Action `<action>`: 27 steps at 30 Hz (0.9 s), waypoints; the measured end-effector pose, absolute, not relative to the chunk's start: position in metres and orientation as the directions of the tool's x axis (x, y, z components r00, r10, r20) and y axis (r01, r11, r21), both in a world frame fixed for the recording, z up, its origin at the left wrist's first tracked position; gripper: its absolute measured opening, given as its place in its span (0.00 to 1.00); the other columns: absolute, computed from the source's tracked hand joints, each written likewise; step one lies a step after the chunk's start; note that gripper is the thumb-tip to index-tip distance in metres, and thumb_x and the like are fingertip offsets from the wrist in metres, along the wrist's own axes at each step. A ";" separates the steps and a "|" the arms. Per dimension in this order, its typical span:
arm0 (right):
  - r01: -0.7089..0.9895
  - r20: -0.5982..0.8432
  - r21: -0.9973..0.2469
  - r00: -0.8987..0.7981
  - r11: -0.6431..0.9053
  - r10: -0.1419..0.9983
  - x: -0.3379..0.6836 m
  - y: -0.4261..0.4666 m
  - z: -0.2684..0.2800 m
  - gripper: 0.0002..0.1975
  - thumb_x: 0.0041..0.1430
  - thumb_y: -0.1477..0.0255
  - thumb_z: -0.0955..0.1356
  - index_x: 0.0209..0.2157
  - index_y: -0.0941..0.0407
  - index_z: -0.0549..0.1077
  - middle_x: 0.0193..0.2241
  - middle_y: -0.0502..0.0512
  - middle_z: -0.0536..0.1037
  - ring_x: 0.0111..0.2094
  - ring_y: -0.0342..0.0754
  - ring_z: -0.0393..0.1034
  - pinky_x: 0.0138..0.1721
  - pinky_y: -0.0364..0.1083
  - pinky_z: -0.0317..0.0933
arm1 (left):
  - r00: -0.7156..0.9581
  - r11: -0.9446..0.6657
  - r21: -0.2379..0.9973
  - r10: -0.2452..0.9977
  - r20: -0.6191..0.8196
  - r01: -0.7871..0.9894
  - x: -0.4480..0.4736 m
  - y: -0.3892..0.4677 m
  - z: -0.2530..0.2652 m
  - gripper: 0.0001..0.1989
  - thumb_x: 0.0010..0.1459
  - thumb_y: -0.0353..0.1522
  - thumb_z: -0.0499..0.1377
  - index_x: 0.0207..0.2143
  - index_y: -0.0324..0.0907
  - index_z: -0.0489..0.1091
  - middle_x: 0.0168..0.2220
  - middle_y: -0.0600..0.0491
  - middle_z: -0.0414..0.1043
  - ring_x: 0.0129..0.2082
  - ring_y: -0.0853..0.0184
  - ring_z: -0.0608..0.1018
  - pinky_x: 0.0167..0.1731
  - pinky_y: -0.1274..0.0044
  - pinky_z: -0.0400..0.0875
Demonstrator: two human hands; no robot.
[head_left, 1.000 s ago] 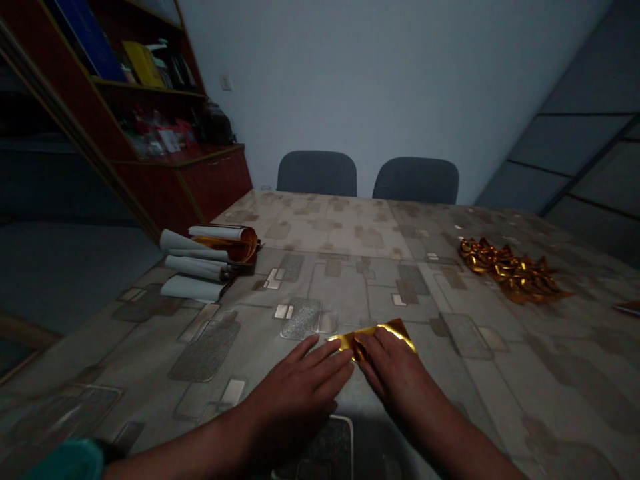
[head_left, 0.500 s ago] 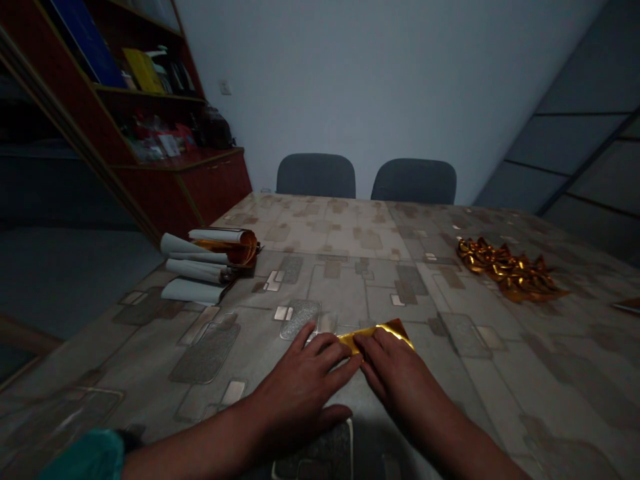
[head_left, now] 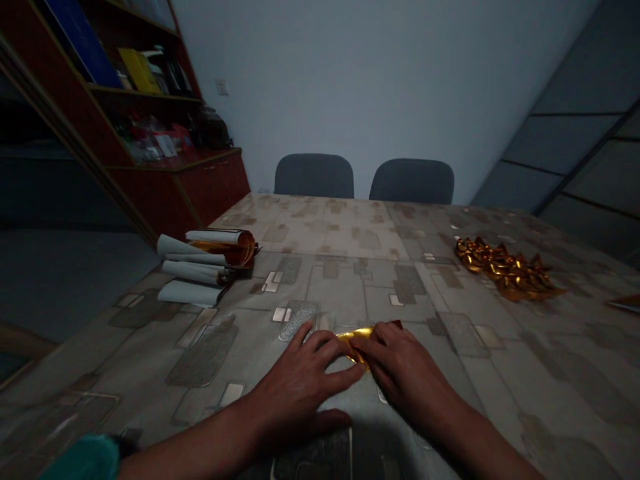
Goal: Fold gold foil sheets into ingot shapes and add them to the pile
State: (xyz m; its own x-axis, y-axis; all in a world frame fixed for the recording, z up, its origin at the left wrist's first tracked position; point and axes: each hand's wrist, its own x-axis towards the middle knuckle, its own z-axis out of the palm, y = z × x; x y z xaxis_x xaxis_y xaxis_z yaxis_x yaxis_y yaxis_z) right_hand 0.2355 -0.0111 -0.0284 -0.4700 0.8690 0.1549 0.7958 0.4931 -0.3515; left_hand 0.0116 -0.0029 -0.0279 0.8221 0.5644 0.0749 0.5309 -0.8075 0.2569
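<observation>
A sheet of gold foil paper (head_left: pixel 358 332), folded into a narrow strip, lies on the table in front of me. The fingers of my left hand (head_left: pixel 305 377) curl over its left end and hold it down, while the thumb stays off to the near side. My right hand (head_left: pixel 407 363) has its fingers closed on the strip's right part. Between my hands the foil is bent and creased. A dark corner of it pokes out beyond my right knuckles; the rest of that end is hidden under the hand.
Rolled foil sheets with pale backs (head_left: pixel 193 290) lie on the patterned tablecloth (head_left: pixel 350 280) at left. Folded gold foil pieces (head_left: pixel 505 267) are heaped at right. Another flat piece (head_left: pixel 625 303) rests near the right edge. Two grey chairs (head_left: pixel 314 175) stand behind the table, a cabinet (head_left: pixel 215 187) at left.
The right end of the foil strip, which showed flat past my right hand, is now bent in and mostly covered by it. My left hand has stayed nearly in place.
</observation>
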 end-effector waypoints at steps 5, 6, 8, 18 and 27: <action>0.848 0.160 -0.293 -0.413 0.442 0.897 0.242 -0.005 -0.029 0.12 0.63 0.75 0.68 0.47 0.51 0.77 0.34 0.55 0.72 0.37 0.52 0.66 0.37 0.48 0.58 | 0.848 -0.848 0.216 0.515 0.120 0.484 0.007 0.003 -0.031 0.32 0.59 0.50 0.60 0.63 0.54 0.59 0.60 0.47 0.64 0.59 0.49 0.65 0.61 0.47 0.44; 0.850 0.170 -0.298 -0.401 0.435 0.900 0.246 -0.003 -0.029 0.13 0.63 0.76 0.68 0.48 0.51 0.76 0.35 0.55 0.72 0.37 0.52 0.66 0.38 0.48 0.59 | 0.851 -0.854 0.205 0.508 0.134 0.477 0.005 0.005 -0.030 0.31 0.59 0.51 0.59 0.62 0.53 0.60 0.60 0.46 0.65 0.60 0.49 0.65 0.61 0.48 0.43; 0.849 0.192 -0.319 -0.378 0.422 0.906 0.252 -0.001 -0.027 0.13 0.62 0.78 0.67 0.46 0.52 0.77 0.35 0.56 0.72 0.38 0.53 0.67 0.39 0.49 0.60 | 0.851 -0.861 0.191 0.501 0.161 0.471 0.000 0.008 -0.028 0.29 0.61 0.50 0.58 0.61 0.52 0.62 0.59 0.46 0.66 0.60 0.50 0.65 0.62 0.50 0.45; 0.856 0.114 -0.414 -0.288 0.309 0.951 0.252 -0.004 -0.026 0.05 0.58 0.76 0.70 0.38 0.58 0.74 0.35 0.58 0.74 0.38 0.55 0.69 0.39 0.50 0.61 | 0.811 -0.845 0.293 0.521 0.267 0.447 -0.006 0.020 -0.029 0.12 0.67 0.32 0.54 0.50 0.46 0.71 0.54 0.47 0.71 0.55 0.59 0.72 0.61 0.60 0.56; 0.850 0.169 -0.395 -0.305 0.348 0.937 0.245 -0.006 -0.032 0.07 0.57 0.78 0.70 0.38 0.56 0.73 0.36 0.57 0.75 0.39 0.54 0.68 0.39 0.50 0.58 | 0.777 -0.791 0.371 0.586 0.230 0.486 -0.002 0.019 -0.031 0.14 0.65 0.32 0.56 0.53 0.47 0.69 0.53 0.48 0.72 0.57 0.56 0.70 0.62 0.54 0.49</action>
